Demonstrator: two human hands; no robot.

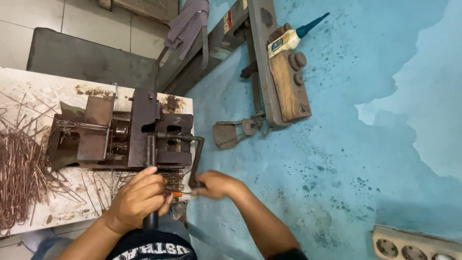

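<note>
A rusty metal bending jig (pixel 130 135) stands on a stained white bench (pixel 43 86). My left hand (pixel 139 200) is closed around the jig's black lever handle (pixel 151 219), which runs toward me from the jig. My right hand (pixel 216 184) grips the end of a bent crank arm (pixel 195 159) at the jig's right side. Between my two hands lies a thin tool with an orange grip (pixel 177 194) over some thin wires (pixel 171 180).
A heap of thin copper-coloured wire pieces (pixel 21 163) covers the bench's left side. Against the blue wall are a wooden block with knobs (pixel 288 82), a glue bottle with a blue nozzle (pixel 288 38), a grey cloth (pixel 187 21) and a socket strip (pixel 414 245).
</note>
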